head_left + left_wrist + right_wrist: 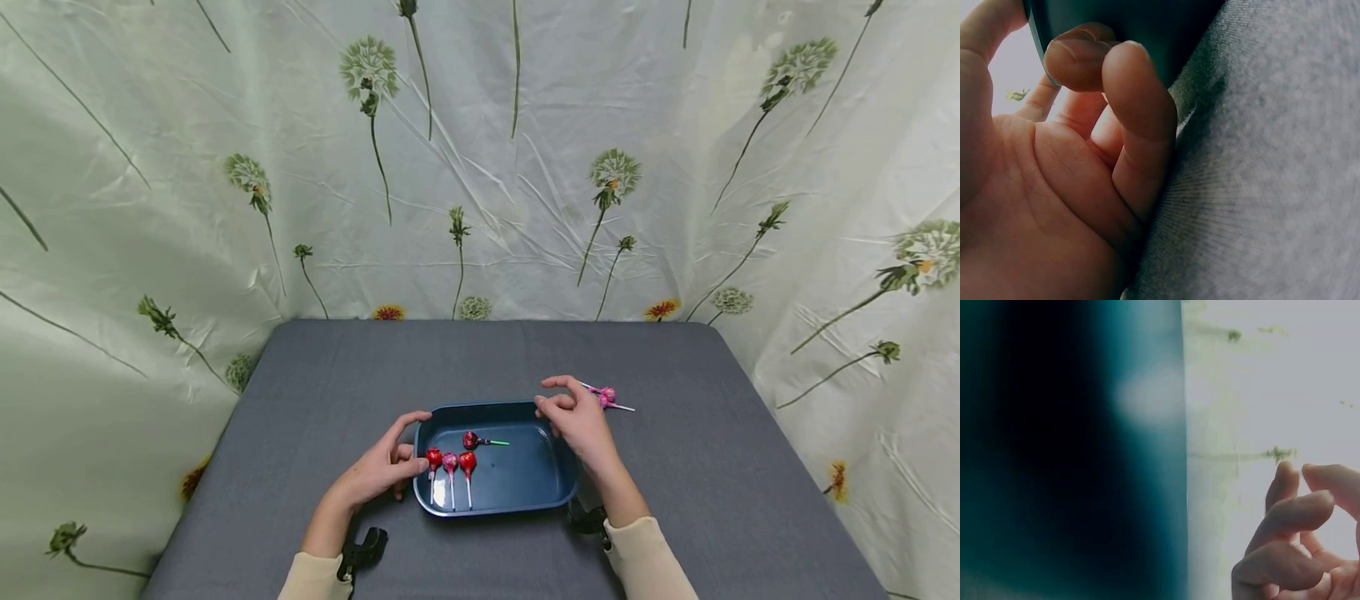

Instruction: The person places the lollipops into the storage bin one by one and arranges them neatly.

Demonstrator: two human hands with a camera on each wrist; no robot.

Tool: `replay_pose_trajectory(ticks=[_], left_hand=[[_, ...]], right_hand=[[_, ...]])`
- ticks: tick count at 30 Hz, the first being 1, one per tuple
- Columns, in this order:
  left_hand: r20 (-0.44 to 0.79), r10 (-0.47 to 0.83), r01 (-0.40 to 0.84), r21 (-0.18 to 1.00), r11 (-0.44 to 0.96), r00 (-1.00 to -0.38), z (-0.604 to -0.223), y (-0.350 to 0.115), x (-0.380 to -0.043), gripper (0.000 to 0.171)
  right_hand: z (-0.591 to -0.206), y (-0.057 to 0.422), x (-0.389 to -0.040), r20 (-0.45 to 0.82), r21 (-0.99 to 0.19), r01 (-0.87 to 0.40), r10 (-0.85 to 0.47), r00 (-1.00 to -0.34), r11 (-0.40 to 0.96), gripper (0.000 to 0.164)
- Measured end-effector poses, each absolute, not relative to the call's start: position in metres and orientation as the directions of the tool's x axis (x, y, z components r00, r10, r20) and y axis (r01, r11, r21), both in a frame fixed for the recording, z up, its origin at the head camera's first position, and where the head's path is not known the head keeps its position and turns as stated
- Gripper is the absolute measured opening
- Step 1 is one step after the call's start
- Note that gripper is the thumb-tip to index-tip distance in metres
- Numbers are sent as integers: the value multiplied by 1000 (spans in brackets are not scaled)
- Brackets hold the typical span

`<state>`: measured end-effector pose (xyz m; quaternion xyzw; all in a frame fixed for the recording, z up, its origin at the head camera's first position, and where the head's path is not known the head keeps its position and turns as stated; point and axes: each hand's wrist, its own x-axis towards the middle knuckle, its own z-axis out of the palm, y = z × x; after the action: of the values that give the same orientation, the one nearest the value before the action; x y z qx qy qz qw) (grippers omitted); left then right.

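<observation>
A blue rectangular tray (517, 508) lies on the table. My left hand (381, 467) grips its left end, thumb over the rim and index finger at the far left corner; the left wrist view shows the other fingers bent against the wall. Inside, a red lollipop (433, 456), a pink lollipop (450, 461) and another red lollipop (467, 462) stand in a row, sticks toward me. Above them a dark red lollipop (470, 440) with a green stick lies sideways. Over the tray's far right corner hovers my right hand (583, 423), fingers loosely bent, thumb and index finger apart, holding nothing.
Pink lollipops (606, 397) with white sticks lie on the grey tablecloth (675, 467), just beyond the right hand. A pale curtain (510, 208) printed with dandelions hangs behind the table and along both sides.
</observation>
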<state>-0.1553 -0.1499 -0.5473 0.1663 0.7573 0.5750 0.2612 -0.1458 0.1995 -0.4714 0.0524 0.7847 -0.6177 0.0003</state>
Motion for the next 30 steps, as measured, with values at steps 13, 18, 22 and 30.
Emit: replay_pose_trajectory(ticks=[13, 18, 22, 30], left_hand=[[-217, 552, -63, 957, 283, -805, -546, -150, -156, 72], [-210, 548, -51, 956, 290, -810, -545, -150, -155, 72], [-206, 545, -45, 955, 294, -813, -546, -149, -155, 72], [-204, 545, -45, 955, 292, -813, -547, -149, -155, 72]], right_hand=[[-487, 250, -155, -17, -936, 71, 157, -988, 346, 33], [-489, 260, -156, -31, -933, 94, 180, -983, 348, 36], [-492, 268, -156, -25, -937, 85, 179, -984, 340, 36], [-500, 278, -157, -24, -924, 94, 190, -981, 369, 36]])
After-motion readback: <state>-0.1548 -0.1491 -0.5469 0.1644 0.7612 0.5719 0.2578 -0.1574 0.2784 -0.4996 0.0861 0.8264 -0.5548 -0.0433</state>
